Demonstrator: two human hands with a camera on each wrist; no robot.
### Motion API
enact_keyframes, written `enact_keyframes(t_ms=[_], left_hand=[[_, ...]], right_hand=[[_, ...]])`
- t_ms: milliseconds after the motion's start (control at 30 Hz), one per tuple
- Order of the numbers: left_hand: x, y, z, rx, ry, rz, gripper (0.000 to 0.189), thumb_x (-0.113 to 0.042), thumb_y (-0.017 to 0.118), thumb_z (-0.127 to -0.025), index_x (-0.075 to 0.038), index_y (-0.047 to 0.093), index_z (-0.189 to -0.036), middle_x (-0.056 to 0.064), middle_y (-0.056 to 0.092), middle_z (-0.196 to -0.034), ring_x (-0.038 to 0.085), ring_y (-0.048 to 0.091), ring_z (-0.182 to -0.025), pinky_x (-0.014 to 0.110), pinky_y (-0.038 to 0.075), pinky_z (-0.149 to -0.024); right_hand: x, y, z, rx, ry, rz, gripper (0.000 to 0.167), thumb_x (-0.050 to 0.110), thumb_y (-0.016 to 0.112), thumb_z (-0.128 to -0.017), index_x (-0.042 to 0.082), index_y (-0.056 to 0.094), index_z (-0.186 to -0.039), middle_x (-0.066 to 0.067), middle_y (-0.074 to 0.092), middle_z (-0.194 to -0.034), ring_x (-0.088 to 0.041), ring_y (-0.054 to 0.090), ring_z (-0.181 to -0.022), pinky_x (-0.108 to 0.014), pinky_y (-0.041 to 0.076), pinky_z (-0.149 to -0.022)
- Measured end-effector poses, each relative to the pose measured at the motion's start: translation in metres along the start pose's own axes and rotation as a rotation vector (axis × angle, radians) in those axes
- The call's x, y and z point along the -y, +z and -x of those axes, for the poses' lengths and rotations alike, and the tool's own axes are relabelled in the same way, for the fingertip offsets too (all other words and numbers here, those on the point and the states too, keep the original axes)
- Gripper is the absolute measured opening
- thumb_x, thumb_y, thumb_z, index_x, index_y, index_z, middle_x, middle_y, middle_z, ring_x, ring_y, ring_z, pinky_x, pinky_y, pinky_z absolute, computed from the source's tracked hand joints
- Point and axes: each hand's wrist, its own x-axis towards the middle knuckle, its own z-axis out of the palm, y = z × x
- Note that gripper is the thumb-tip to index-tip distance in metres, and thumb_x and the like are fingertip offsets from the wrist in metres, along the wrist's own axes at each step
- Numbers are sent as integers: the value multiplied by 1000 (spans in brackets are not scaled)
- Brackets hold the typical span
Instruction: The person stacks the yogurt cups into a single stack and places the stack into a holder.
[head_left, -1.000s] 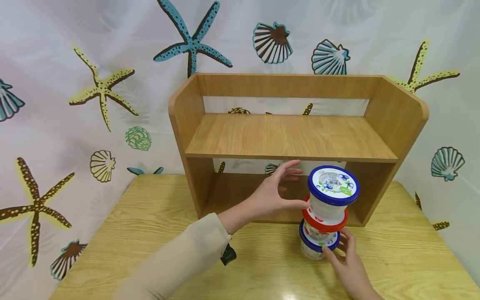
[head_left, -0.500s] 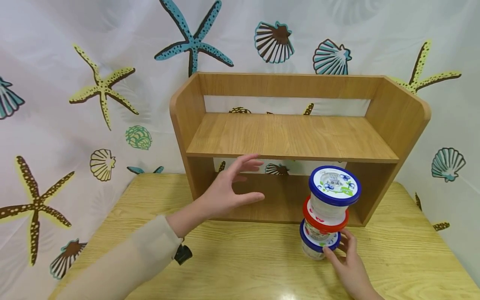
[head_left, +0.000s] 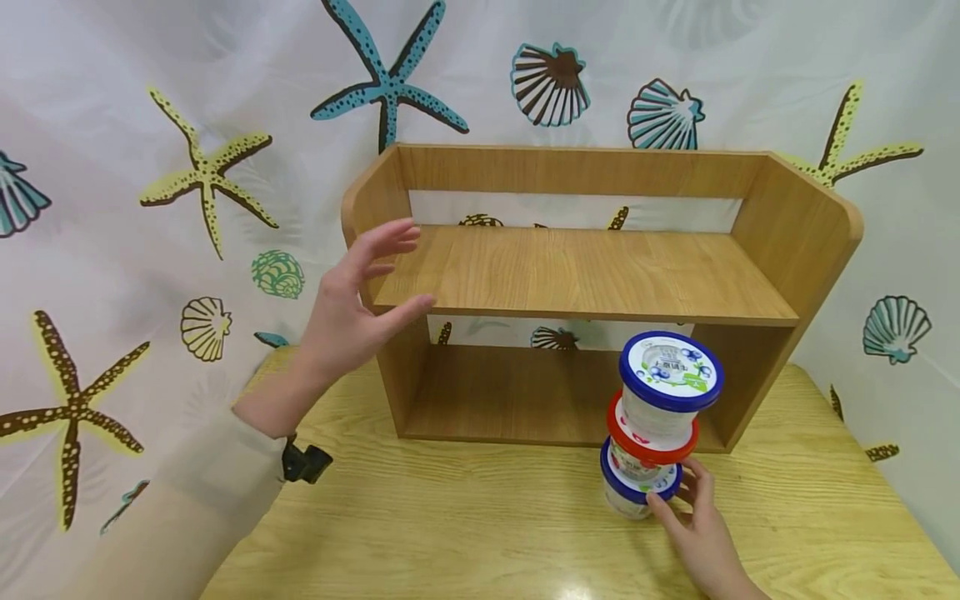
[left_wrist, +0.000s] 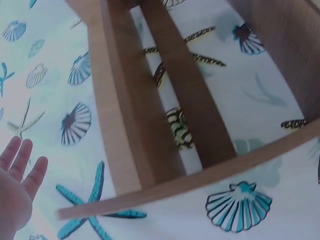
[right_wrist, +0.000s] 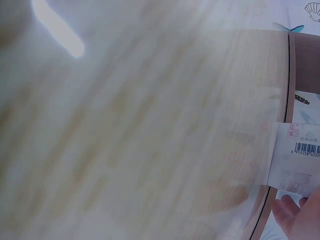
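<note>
A stack of three lidded tubs stands on the table in front of the shelf's right end. The bottom tub (head_left: 624,502) has a blue lid, the middle tub (head_left: 637,454) a red one, and the top tub (head_left: 670,371) a blue one with blueberries printed on it. My right hand (head_left: 701,529) holds the bottom tub from the right, thumb in front and fingers at its side. A tub's barcoded side (right_wrist: 300,157) shows in the right wrist view. Raised before the shelf's left end, my left hand (head_left: 352,308) is empty, its fingers spread and slightly bent.
A two-level wooden shelf (head_left: 577,271) stands at the back of the wooden table (head_left: 465,533). Behind it hangs a white curtain (head_left: 480,67) printed with starfish and shells. A small black device (head_left: 303,462) is strapped to my left wrist.
My left hand has moved away from the stack, leftward and upward, to the shelf's left end. My right hand and the tubs have stayed in place.
</note>
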Motion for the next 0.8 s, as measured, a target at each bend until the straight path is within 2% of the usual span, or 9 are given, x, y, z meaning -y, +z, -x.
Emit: enact_keyframes(t_ms=[167, 267, 333, 400, 500, 667, 800], left_hand=[[1, -20, -10, -89, 24, -68, 67, 3, 78, -78, -3, 49, -138, 7, 56, -133, 18, 51, -122, 46, 44, -94], [7, -29, -14, -149, 44, -133, 63, 1, 76, -80, -2, 49, -137, 11, 55, -135, 17, 47, -125, 44, 42, -97], [14, -33, -16, -186, 34, -167, 62, 1, 76, -81, -2, 50, -137, 11, 53, -137, 17, 44, -128, 42, 41, -99], [22, -35, -18, -209, 3, -184, 62, 0, 76, -81, -2, 49, -137, 11, 51, -138, 17, 43, -129, 40, 40, -100], [35, -36, -18, -216, -82, -172, 63, 0, 75, -83, -5, 48, -140, 7, 48, -141, 17, 42, -129, 38, 41, -99], [51, -35, -15, -187, -216, -143, 60, -6, 68, -90, -14, 44, -144, 0, 44, -144, 16, 44, -128, 43, 44, -98], [57, -34, -14, -159, -274, -97, 54, -9, 61, -95, -18, 43, -145, -1, 45, -143, 20, 49, -125, 43, 49, -93]], right_hand=[[0, -1, -1, 11, 26, 1, 66, 23, 60, -98, 2, 15, -142, -35, 37, -138, -50, 44, -122, -58, 45, -93], [0, -1, -1, 14, 32, 2, 67, 24, 60, -98, 2, 15, -143, -34, 37, -139, -49, 44, -122, -57, 44, -93], [-1, -1, -1, 13, 31, 3, 67, 24, 60, -98, 3, 15, -143, -34, 37, -139, -49, 44, -122, -57, 45, -93], [-2, -1, -2, 11, 30, 4, 67, 24, 60, -98, 3, 16, -143, -34, 37, -139, -49, 44, -122, -56, 45, -93], [-3, -1, -2, 9, 30, 2, 66, 24, 60, -98, 3, 16, -143, -34, 38, -138, -49, 44, -122, -56, 45, -93], [-5, -1, -3, 8, 31, -7, 66, 24, 60, -98, 3, 16, -143, -34, 38, -138, -49, 44, -122, -57, 44, -94], [-5, 0, -3, 5, 23, -13, 66, 23, 61, -98, 3, 16, -142, -34, 38, -138, -49, 44, -122, -57, 45, -93]])
